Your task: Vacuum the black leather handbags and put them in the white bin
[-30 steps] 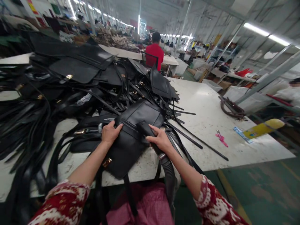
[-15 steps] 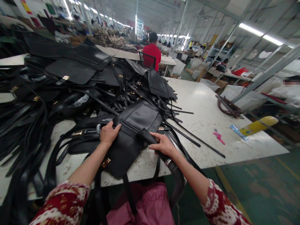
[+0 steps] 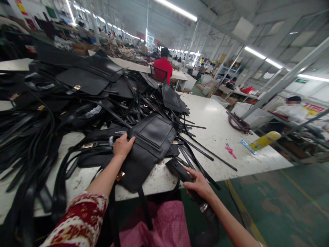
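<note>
A black leather bag piece [image 3: 144,161] with a stitched panel and a gold clasp lies at the front edge of the table. My left hand [image 3: 123,145] grips its left edge, thumb on top and fingers partly hidden. To the right, my right hand [image 3: 196,181] is wrapped round a black nozzle [image 3: 180,169] joined to a ribbed hose by a metal clamp. The nozzle's flat end is apart from the bag piece, just right of it. Black straps hang from the piece over the table edge.
A big heap of black bag parts [image 3: 84,73] and straps covers the left and back. Farther right lie pink-handled snips [image 3: 230,151], a yellow can [image 3: 266,140] and a brown strap coil [image 3: 238,122]. A person in red [image 3: 163,67] sits beyond the table.
My right hand has moved the nozzle right and down, off the bag piece. My left hand stays on the piece's left edge. The view has turned slightly to the right.
</note>
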The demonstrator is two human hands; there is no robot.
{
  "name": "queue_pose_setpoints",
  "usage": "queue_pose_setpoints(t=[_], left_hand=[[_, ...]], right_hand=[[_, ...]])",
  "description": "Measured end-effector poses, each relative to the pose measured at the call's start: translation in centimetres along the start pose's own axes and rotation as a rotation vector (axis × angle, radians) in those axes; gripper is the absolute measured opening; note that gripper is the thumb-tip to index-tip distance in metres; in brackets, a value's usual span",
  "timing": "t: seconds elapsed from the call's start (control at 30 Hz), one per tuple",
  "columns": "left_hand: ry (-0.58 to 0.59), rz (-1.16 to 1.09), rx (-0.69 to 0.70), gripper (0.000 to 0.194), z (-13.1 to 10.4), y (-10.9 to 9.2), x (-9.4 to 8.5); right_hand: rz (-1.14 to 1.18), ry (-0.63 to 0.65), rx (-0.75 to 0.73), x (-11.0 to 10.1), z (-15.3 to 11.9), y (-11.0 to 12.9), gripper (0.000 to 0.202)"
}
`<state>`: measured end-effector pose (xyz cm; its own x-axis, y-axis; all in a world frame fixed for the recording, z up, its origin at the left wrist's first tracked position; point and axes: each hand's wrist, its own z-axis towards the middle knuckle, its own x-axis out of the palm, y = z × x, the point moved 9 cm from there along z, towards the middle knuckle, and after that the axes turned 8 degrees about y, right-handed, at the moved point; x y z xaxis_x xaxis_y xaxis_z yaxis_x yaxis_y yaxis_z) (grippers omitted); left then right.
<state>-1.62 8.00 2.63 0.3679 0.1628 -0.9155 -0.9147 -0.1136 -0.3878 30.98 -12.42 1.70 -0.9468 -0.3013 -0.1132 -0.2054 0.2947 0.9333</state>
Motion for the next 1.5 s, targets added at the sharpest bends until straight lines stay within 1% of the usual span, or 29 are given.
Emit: queue_pose_setpoints(t=[0.1,0.33,0.37,0.43,0.5,0.53,0.6,0.7,0.77,0.83,0.9,1.03,1.13,1.23,1.3,1.4,1.5], left_hand=[[-0.009,-0.009,0.003,0.051,-0.1,-0.1,-0.3],[0.009,0.011,-0.005,0.052,0.0,0.0,-0.1],[0.014,0.017,-0.005,0.052,0.0,0.0,-0.1],[0.021,0.028,-0.004,0.052,0.0,-0.1,-0.1],[0.025,0.036,-0.004,0.052,0.0,-0.2,-0.1],[0.025,0.040,-0.004,0.052,0.0,-0.2,-0.1],[0.024,0.045,-0.003,0.053,0.0,-0.2,-0.1],[0.018,0.048,-0.002,0.055,0.1,-0.1,0.1],[0.012,0.047,-0.012,0.057,0.2,0.1,0.2],[0.009,0.045,-0.026,0.058,0.3,0.4,0.3],[0.011,0.043,-0.032,0.058,0.4,0.4,0.4],[0.018,0.038,-0.027,0.057,0.4,0.3,0.3],[0.023,0.031,-0.027,0.056,0.4,0.2,0.2],[0.030,0.023,-0.037,0.054,0.4,0.3,0.2],[0.030,0.018,-0.046,0.053,0.4,0.4,0.2],[0.031,0.002,-0.046,0.052,0.4,0.3,0.0],[0.040,-0.023,-0.037,0.050,0.3,0.1,-0.5]], right_hand=[[0.035,0.017,-0.027,0.7,0.8,0.3,0.071],[0.124,0.053,-0.082,2.0,5.2,1.9,0.069],[0.156,0.047,-0.095,1.9,5.6,2.2,0.070],[0.226,-0.006,-0.140,1.1,6.0,2.9,0.073],[0.268,-0.069,-0.186,0.0,5.9,3.5,0.074],[0.274,-0.076,-0.195,-0.3,5.7,3.7,0.075],[0.259,-0.016,-0.175,0.2,5.4,3.7,0.074],[0.194,0.136,-0.096,2.5,5.3,3.4,0.069],[0.150,0.166,-0.065,3.8,5.7,3.4,0.068],[0.135,0.150,-0.062,4.4,6.4,3.7,0.068],[0.143,0.110,-0.100,4.3,7.0,4.3,0.069],[0.195,-0.032,-0.216,2.0,6.9,5.5,0.070],[0.229,-0.056,-0.190,0.6,6.0,4.6,0.072],[0.256,-0.028,-0.136,0.2,5.0,2.8,0.073],[0.263,-0.006,-0.114,0.7,4.5,1.7,0.073],[0.253,0.024,-0.072,2.1,3.9,0.5,0.071],[0.249,0.058,-0.037,3.8,3.6,0.2,0.071]])
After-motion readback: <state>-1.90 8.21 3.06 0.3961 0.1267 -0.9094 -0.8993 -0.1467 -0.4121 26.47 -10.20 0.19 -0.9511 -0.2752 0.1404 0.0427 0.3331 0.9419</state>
